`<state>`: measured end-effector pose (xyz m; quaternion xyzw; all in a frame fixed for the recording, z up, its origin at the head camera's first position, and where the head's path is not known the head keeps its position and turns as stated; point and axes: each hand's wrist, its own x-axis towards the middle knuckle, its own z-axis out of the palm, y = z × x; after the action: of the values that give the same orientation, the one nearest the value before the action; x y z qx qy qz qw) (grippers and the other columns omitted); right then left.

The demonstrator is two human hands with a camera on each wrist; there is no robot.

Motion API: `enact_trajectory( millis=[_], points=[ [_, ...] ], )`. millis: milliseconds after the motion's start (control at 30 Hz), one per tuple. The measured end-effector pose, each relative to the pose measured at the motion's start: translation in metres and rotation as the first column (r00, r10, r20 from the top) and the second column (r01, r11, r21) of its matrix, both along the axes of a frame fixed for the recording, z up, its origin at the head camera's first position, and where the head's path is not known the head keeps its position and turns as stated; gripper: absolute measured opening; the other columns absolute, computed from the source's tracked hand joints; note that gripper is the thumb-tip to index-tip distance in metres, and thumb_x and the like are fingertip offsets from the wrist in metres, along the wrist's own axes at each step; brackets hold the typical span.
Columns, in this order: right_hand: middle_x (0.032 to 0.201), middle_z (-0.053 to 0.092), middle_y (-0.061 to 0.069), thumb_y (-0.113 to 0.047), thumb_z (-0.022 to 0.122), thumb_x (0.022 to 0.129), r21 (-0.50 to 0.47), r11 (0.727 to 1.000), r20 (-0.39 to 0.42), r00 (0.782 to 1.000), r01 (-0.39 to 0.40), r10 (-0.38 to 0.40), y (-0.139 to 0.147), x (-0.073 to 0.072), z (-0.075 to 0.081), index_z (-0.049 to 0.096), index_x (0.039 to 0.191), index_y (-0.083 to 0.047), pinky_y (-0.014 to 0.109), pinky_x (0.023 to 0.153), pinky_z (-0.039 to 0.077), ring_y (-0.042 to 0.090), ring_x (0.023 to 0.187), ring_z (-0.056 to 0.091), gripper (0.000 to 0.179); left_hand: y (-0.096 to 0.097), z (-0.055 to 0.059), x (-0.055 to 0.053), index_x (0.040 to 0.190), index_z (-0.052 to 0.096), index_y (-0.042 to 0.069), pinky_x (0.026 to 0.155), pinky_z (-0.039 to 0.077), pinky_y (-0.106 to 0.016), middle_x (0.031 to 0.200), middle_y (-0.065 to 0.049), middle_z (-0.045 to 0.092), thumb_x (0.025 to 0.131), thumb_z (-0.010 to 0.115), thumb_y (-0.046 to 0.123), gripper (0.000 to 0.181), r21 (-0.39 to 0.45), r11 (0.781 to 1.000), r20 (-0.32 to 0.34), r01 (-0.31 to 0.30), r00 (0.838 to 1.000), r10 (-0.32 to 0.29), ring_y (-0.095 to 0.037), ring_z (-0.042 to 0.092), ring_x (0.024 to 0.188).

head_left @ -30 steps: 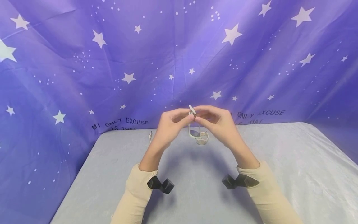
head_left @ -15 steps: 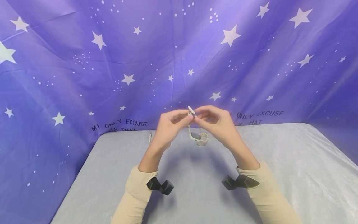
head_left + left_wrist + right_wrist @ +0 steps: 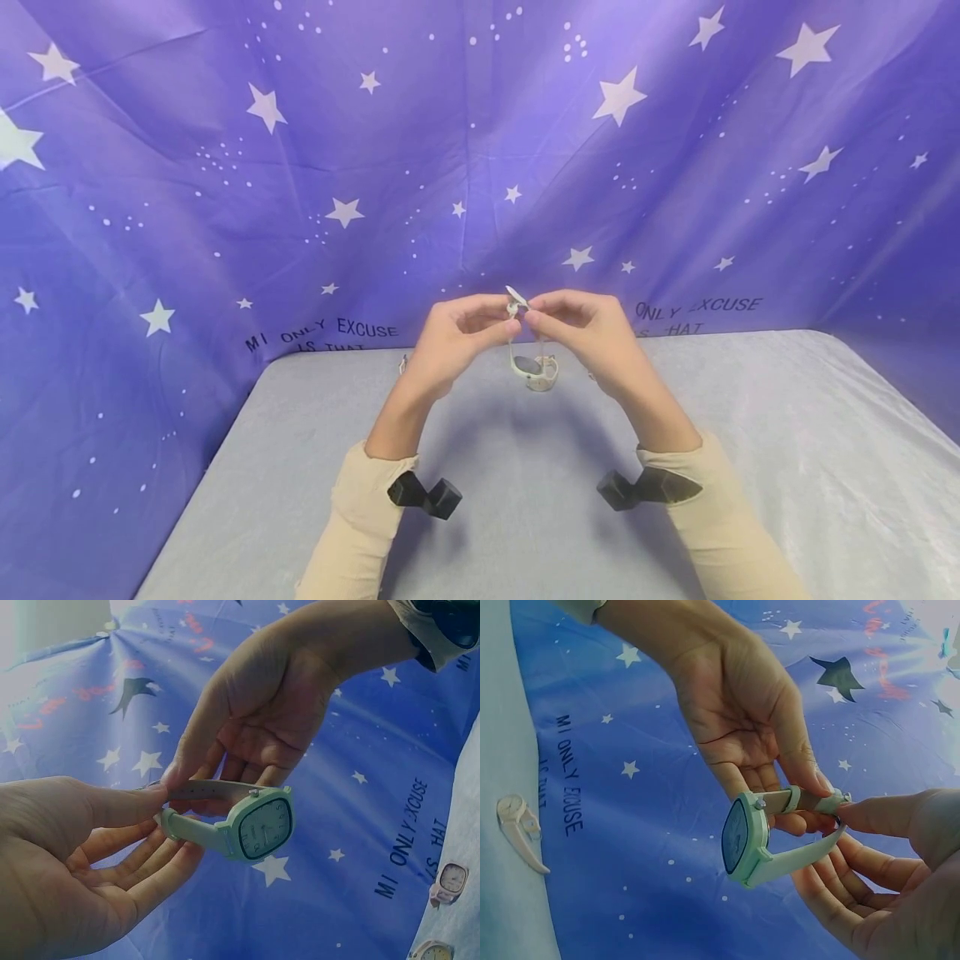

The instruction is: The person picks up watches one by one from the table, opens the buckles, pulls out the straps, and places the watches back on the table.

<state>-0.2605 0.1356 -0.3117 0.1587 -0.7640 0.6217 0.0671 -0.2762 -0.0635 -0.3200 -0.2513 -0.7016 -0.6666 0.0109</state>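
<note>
A mint-green wristwatch point(image 3: 262, 827) with a rounded-square dial hangs from its strap between both hands, dial facing away from me. In the head view its case back point(image 3: 528, 365) shows as a dark oval below the hands. My left hand point(image 3: 457, 342) pinches the strap between thumb and fingers. From the other side, my right hand point(image 3: 588, 333) pinches the strap ends, close to the left fingertips. A strap tip point(image 3: 516, 294) sticks up above the fingers. In the right wrist view, a strap loop point(image 3: 793, 798) shows; the buckle is largely covered by the thumbs.
A cream watch point(image 3: 542, 383) lies on the grey cloth-covered table point(image 3: 525, 517) behind the hanging one. A pink watch point(image 3: 452, 879) and a pale watch point(image 3: 511, 814) also lie there. A purple star-printed curtain point(image 3: 465, 150) stands behind the table.
The right hand has shifted slightly right and its fingertips have eased a little away from the left ones. The hanging watch has dropped slightly, and both hands still hold its strap.
</note>
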Motion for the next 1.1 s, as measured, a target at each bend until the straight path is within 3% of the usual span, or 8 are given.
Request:
enact_trajectory(
  millis=[200, 433, 500, 667, 733, 1100],
  points=[
    [0.094, 0.074, 0.004, -0.010, 0.071, 0.095, -0.009, 1.000, 0.004, 1.000, -0.029, 0.029, 0.0013, -0.0009, 0.0000, 0.068, 0.112, 0.007, 0.031, 0.086, 0.062, 0.014, 0.082, 0.069, 0.024, -0.0038, -0.0003, -0.0023, 0.124, 0.068, -0.005, 0.094, 0.061, -0.040, 0.115, -0.024, 0.071, 0.092, 0.070, -0.002, 0.032, 0.054, 0.998, 0.058, 0.018, 0.998, -0.021, -0.022, 0.075, 0.100],
    [0.101, 0.071, 0.009, -0.007, 0.066, 0.098, -0.021, 0.999, -0.021, 0.999, -0.031, 0.030, 0.0018, -0.0005, 0.0003, 0.063, 0.115, 0.007, 0.029, 0.085, 0.062, 0.014, 0.084, 0.070, 0.022, -0.0065, -0.0007, -0.0047, 0.129, 0.064, -0.008, 0.094, 0.060, -0.042, 0.120, -0.032, 0.066, 0.095, 0.066, -0.004, 0.035, 0.095, 0.994, 0.084, 0.048, 0.995, -0.056, -0.016, 0.074, 0.096],
    [0.100, 0.071, 0.006, -0.006, 0.064, 0.098, -0.045, 0.998, -0.014, 0.999, -0.040, 0.040, 0.0022, -0.0010, 0.0000, 0.062, 0.115, 0.006, 0.030, 0.086, 0.062, 0.013, 0.086, 0.070, 0.020, -0.0070, -0.0006, -0.0046, 0.129, 0.063, -0.008, 0.095, 0.060, -0.043, 0.117, -0.030, 0.068, 0.094, 0.065, -0.005, 0.035, 0.107, 0.993, 0.088, 0.055, 0.994, -0.064, -0.016, 0.075, 0.095],
    [0.099, 0.071, -0.001, -0.001, 0.061, 0.099, -0.127, 0.988, 0.002, 0.996, -0.084, 0.085, 0.0038, -0.0021, -0.0011, 0.062, 0.111, 0.001, 0.032, 0.088, 0.062, 0.012, 0.088, 0.071, 0.012, -0.0079, 0.0003, -0.0049, 0.129, 0.062, -0.011, 0.094, 0.061, -0.042, 0.109, -0.021, 0.073, 0.094, 0.066, -0.006, 0.036, 0.129, 0.991, 0.099, 0.035, 0.994, -0.048, -0.032, 0.076, 0.099],
    [0.099, 0.071, -0.001, -0.001, 0.061, 0.099, -0.145, 0.985, 0.001, 0.995, -0.095, 0.097, 0.0044, -0.0023, -0.0014, 0.062, 0.109, -0.001, 0.033, 0.088, 0.062, 0.012, 0.087, 0.072, 0.011, -0.0080, 0.0007, -0.0051, 0.129, 0.062, -0.011, 0.094, 0.061, -0.042, 0.110, -0.022, 0.073, 0.094, 0.066, -0.006, 0.036, 0.134, 0.991, 0.110, 0.024, 0.993, -0.039, -0.036, 0.075, 0.101],
    [0.098, 0.070, 0.008, -0.001, 0.061, 0.099, -0.156, 0.984, 0.009, 0.996, -0.091, 0.094, 0.0052, -0.0022, -0.0004, 0.062, 0.110, -0.003, 0.036, 0.089, 0.062, 0.013, 0.085, 0.072, 0.011, -0.0073, 0.0021, -0.0054, 0.128, 0.062, -0.009, 0.094, 0.061, -0.041, 0.114, -0.026, 0.072, 0.094, 0.066, -0.005, 0.035, 0.153, 0.988, 0.157, -0.020, 0.988, -0.004, -0.024, 0.077, 0.096]
  ],
)
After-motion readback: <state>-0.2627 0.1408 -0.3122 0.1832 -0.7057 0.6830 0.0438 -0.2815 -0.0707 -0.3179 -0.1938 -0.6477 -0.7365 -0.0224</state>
